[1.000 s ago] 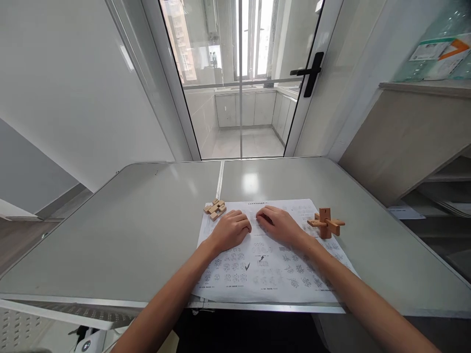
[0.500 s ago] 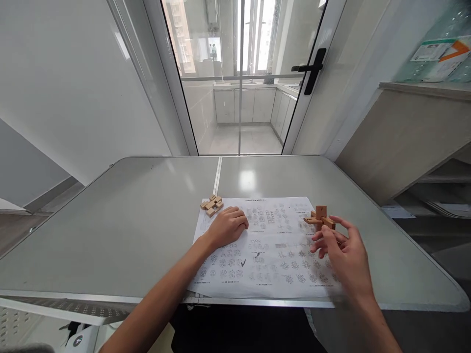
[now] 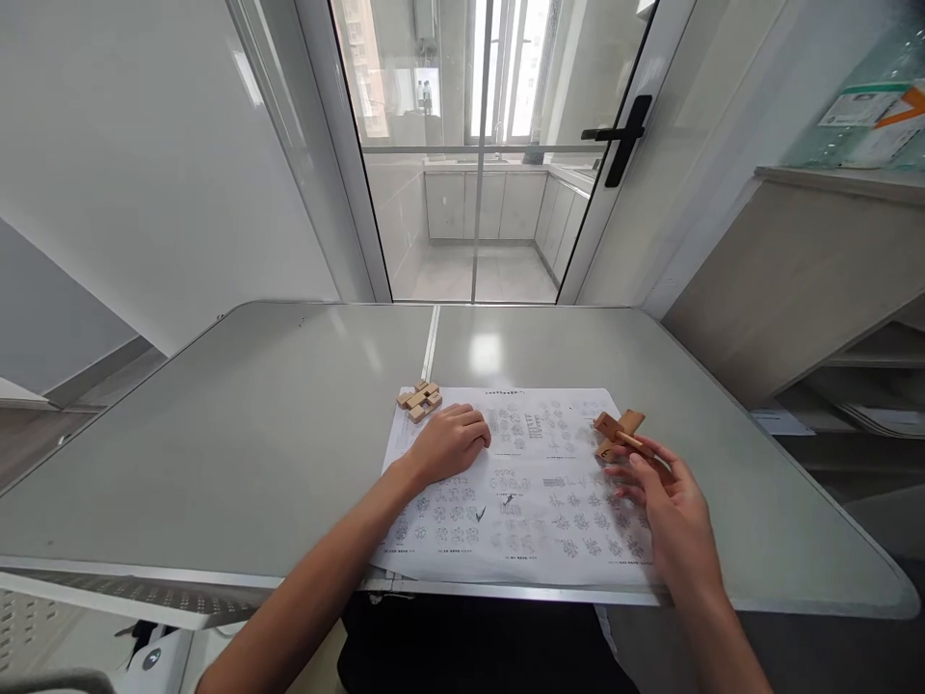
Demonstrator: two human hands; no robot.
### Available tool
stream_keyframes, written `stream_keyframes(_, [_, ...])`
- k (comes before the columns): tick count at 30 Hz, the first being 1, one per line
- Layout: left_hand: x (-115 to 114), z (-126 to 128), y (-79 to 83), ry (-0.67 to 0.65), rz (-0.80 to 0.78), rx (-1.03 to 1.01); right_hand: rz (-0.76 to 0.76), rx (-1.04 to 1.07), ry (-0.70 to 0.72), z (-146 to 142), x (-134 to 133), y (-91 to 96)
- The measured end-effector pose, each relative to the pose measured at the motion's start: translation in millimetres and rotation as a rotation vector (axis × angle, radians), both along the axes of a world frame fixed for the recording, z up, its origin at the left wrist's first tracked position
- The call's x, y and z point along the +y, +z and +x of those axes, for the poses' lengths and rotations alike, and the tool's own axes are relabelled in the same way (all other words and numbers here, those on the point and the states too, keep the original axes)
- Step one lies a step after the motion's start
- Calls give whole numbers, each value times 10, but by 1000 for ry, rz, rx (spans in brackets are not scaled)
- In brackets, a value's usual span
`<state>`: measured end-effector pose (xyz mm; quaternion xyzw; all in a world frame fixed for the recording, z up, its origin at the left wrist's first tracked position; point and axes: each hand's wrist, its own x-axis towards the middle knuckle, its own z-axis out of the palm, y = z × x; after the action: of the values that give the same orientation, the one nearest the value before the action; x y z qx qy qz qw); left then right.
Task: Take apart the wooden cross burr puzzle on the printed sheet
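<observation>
A printed sheet point(image 3: 535, 530) full of small diagrams lies on the grey table point(image 3: 275, 453) in front of me. My left hand point(image 3: 448, 443) rests on the sheet's upper left part, fingers curled under, holding nothing. Just beyond it a small pale wooden block puzzle point(image 3: 419, 399) sits at the sheet's top left corner. My right hand point(image 3: 665, 506) is at the sheet's right side, its fingers closed round one bar of a darker wooden cross-shaped puzzle point(image 3: 616, 429), which is tilted.
The table's front edge point(image 3: 506, 590) runs just below the sheet. A glass door point(image 3: 477, 145) with a black handle stands behind the table. Shelving point(image 3: 831, 280) with papers stands close on the right.
My right hand left the middle of the sheet, swung to the right and took hold of the cross-shaped puzzle, which now tilts instead of standing upright. My left hand stayed put.
</observation>
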<state>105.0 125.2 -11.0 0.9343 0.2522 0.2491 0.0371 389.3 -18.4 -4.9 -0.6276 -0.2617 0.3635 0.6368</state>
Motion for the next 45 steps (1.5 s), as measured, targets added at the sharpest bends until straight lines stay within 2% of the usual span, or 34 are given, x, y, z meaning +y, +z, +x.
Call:
stream_keyframes(11, [-6, -2, 3, 2, 6, 23, -40, -204, -22, 0, -83, -157])
stream_keyframes(16, [-7, 2, 4, -1, 5, 29, -21, -244, 12, -28, -89, -123])
stream_keyframes(25, [-32, 30, 2, -14, 1, 28, 36, -133, 130, -87, -73, -49])
stream_keyframes(31, [-93, 58, 70, -19, -8, 9, 89, 62, 215, -371, -59, 55])
stream_keyframes(35, [-126, 78, 89, -13, -27, -42, 80, 158, 273, -587, -52, 61])
stream_keyframes(41, [-101, 88, 52, 18, -23, -37, 99, 100, 321, -721, -118, -67])
stream_keyframes(45, [-107, 97, 66, 6, -31, -39, 92, 59, 383, -733, -146, -74])
